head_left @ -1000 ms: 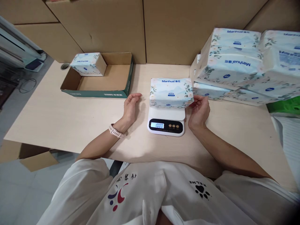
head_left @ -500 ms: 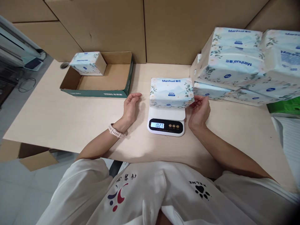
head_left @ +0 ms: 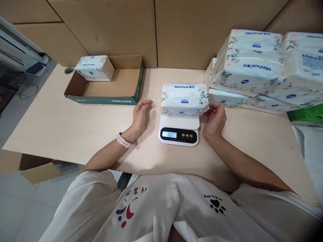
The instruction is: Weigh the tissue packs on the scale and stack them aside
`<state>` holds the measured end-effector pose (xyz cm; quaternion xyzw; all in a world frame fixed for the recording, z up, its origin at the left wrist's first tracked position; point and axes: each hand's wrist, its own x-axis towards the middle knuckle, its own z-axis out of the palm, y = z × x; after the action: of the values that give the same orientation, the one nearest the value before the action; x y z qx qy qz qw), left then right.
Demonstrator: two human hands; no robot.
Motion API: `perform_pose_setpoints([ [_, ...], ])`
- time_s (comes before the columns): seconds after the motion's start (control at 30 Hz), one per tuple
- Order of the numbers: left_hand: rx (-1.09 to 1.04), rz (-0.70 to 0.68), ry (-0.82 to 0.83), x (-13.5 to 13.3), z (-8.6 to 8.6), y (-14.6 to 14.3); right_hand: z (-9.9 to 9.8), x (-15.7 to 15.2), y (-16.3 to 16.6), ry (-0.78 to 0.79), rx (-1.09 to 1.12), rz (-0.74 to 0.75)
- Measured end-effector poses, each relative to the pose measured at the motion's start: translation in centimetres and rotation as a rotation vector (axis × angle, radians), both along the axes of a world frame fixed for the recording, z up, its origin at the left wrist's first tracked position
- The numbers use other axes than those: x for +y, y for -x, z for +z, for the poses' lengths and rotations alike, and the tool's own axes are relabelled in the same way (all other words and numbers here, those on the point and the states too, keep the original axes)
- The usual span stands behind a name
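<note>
A tissue pack [head_left: 185,97] with a floral print lies on the white platform of a digital scale [head_left: 179,137], whose lit display appears to read 102.7. On the table left of the scale rests my left hand [head_left: 140,116], fingers loosely extended and holding nothing. It is apart from the pack. My right hand [head_left: 215,122] lies at the scale's right side, its fingers loosely extended by the pack's right end. The fingertips are partly hidden there, and whether they touch the pack I cannot tell.
A shallow cardboard box [head_left: 101,100] with green sides holds one tissue pack [head_left: 94,69] at the left. Several stacked tissue packs [head_left: 252,72] stand at the right. Large cardboard boxes [head_left: 106,30] line the table's back, and a roll of tape [head_left: 69,70] lies behind the shallow box.
</note>
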<state>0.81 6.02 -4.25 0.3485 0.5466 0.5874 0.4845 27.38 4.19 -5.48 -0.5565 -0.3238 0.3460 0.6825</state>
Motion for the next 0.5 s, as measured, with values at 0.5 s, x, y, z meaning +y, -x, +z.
perform_pose_setpoints([
  [0.5,-0.013,0.020,-0.007,-0.03,0.05,-0.15,-0.04,-0.18,-0.20,0.023,-0.090,0.028],
])
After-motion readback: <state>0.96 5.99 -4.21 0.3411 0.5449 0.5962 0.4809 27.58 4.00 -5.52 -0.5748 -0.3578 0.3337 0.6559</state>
